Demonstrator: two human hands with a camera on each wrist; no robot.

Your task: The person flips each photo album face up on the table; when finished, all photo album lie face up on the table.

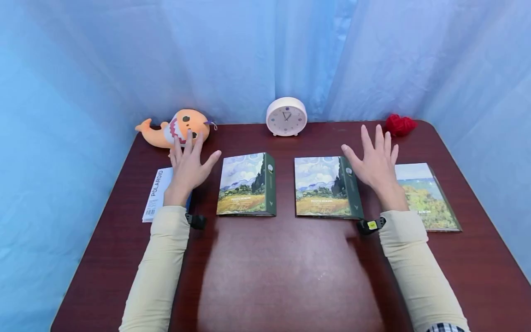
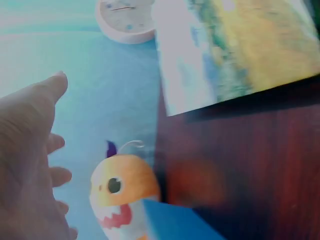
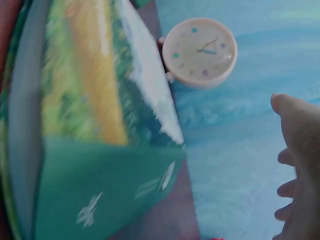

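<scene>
My left hand [image 1: 186,170], fingers spread, is held over the white Polaroid box [image 1: 156,193] at the left of the table and holds nothing. Its fingertips overlap the orange plush shark [image 1: 188,121] in the head view. On the other side, my right hand [image 1: 378,168] is spread too, between two photo albums. One album [image 1: 321,184], with a painted landscape cover and green spine, lies to its left. The other album [image 1: 427,193], with a field on its cover, is partly covered by the hand and wrist. A matching green-spined album [image 1: 244,184] lies right of my left hand.
A round white clock [image 1: 286,117] stands at the table's back edge before blue curtains [image 1: 232,55]. A red yarn bundle [image 1: 400,125] sits at the back right corner. The dark red wooden table [image 1: 286,267] extends toward me between my forearms.
</scene>
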